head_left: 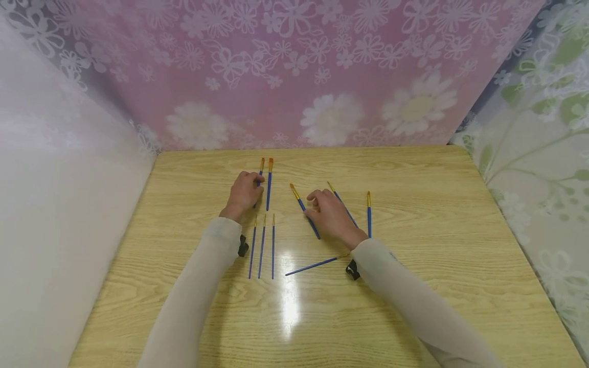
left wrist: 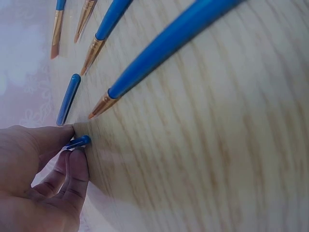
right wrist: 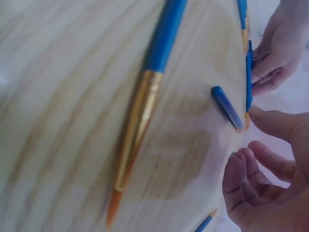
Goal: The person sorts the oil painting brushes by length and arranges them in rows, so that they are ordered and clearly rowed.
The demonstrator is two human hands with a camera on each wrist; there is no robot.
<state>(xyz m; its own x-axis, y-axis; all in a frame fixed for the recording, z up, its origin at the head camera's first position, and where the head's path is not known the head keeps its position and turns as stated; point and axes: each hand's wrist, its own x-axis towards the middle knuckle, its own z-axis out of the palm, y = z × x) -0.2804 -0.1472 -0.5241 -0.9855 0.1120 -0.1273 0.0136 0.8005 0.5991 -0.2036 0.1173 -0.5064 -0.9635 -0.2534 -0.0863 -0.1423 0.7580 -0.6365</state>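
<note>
Left hand (head_left: 244, 194) pinches the leftmost far-row paintbrush (head_left: 262, 164) at the table (head_left: 460, 230); right hand (head_left: 330, 213), loosely spread, holds nothing beside the slanted paintbrush (head_left: 296, 194), presumably light, stiff, smooth, best gripped mid-handle.

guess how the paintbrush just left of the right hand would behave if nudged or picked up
The paintbrush is probably light, being so slender. Its straight handle should stay stiff when lifted. Nudged, it might roll a little on the flat table, since the handle looks round.
</note>
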